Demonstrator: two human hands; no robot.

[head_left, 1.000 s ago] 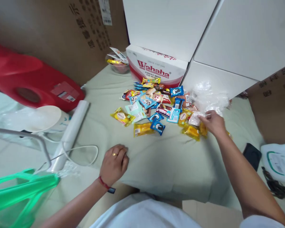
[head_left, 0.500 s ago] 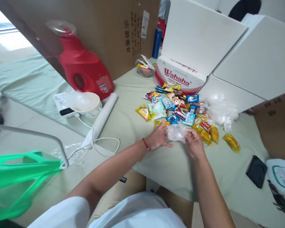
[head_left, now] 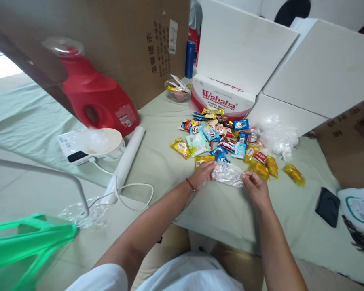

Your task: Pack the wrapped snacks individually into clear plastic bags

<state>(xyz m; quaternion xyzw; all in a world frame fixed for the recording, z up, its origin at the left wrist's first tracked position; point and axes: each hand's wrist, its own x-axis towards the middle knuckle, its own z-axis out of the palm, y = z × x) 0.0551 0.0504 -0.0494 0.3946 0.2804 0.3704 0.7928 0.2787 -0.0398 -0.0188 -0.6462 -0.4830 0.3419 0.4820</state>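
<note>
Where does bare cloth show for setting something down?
Cloth shows between the white roll and the snack pile, and between the right hand and the flat black item. It is crowded before the Wahaha box, with crumpled clear plastic beside the pile.

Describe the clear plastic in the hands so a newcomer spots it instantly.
Find the Wahaha box, then the snack pile in front of it. Nearer the camera, the left hand and right hand hold a crinkled clear plastic piece between them. Unlike the clear plastic heap right of the pile, it is smaller and held.
</note>
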